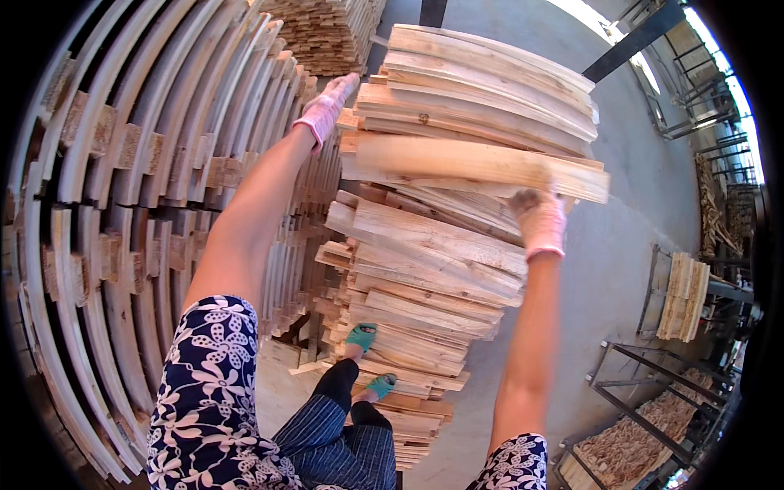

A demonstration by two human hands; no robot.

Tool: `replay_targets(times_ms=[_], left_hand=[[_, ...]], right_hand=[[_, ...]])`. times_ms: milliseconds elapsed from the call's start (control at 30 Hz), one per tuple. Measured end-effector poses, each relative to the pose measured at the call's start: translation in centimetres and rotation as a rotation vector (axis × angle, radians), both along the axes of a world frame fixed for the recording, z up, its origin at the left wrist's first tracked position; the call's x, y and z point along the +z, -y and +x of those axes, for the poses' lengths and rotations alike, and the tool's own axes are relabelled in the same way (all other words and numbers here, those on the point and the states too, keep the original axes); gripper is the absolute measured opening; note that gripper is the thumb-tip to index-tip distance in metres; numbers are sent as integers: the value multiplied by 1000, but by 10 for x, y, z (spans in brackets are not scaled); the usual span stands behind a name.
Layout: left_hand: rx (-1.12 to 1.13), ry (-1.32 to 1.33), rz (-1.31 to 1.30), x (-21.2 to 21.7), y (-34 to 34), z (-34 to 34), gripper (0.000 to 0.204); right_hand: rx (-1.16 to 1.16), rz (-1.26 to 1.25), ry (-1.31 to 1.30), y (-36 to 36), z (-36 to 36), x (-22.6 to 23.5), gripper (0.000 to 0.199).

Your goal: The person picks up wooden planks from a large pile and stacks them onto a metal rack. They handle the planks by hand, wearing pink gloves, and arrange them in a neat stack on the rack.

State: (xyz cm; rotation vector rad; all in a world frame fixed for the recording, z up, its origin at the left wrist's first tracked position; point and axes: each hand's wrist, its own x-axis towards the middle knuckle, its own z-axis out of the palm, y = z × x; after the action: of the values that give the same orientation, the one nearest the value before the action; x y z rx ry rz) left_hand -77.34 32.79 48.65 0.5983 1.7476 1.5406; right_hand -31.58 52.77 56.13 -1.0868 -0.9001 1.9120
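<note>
My right hand (539, 219), in a pink glove with a dirty grey palm, grips a pale wooden board (457, 159) near its right end. The board is motion-blurred and lies crosswise just over a stack of boards (490, 90). My left hand (331, 102), also in a pink glove, reaches to the left ends of the upper boards. Its fingers are stretched out, and no board shows in it; whether it touches the board ends I cannot tell. Nearer to me, more boards (433, 237) lie in uneven layers, some askew.
My feet in green slippers (361, 335) stand on the lower boards. A tall rack-like pile of boards (139, 155) rises close on my left, with another pile (327, 33) beyond. Grey floor (645, 163) runs along the right, with metal frames (653, 400) holding wood pieces.
</note>
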Motion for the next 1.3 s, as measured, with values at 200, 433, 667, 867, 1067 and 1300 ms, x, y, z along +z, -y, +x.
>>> replay_targets(times_ms=[200, 433, 667, 867, 1067, 1300], left_hand=[[-40, 321, -83, 47, -84, 60, 80], [-69, 334, 5, 29, -44, 55, 65], [-37, 297, 32, 54, -14, 150, 81], [-142, 478, -111, 66, 79, 265, 73], [-803, -509, -888, 115, 61, 283, 83], [-684, -363, -601, 57, -33, 260, 103]], right_hand=[[423, 365, 713, 33, -31, -129, 78], [-37, -455, 313, 69, -115, -47, 88], [132, -102, 22, 62, -37, -121, 81], [-111, -339, -148, 142, 20, -66, 93], [-18, -140, 103, 143, 109, -123, 84], [-93, -193, -19, 151, 61, -108, 69]])
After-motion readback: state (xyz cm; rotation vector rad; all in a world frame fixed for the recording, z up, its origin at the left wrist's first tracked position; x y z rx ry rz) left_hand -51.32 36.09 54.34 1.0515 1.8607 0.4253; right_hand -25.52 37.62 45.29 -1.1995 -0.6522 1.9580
